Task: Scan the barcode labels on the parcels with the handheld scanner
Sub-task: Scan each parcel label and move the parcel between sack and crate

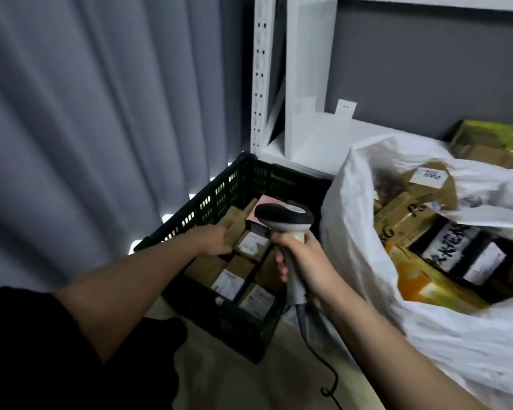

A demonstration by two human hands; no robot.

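While the right hand point(304, 261) grips it, the scanner point(285, 229) shows grey-and-black

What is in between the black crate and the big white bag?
In the head view, the scanner, held in the right hand, sits between the black crate and the white bag. Lower down its cable hangs over pale floor.

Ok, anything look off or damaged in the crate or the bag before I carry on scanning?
Nothing looks damaged or spilled. Parcels in the black crate lie packed, labels up. Those in the white bag are jumbled at angles, so some labels tilt away. The right hand grips the scanner; the left hand reaches into the crate.
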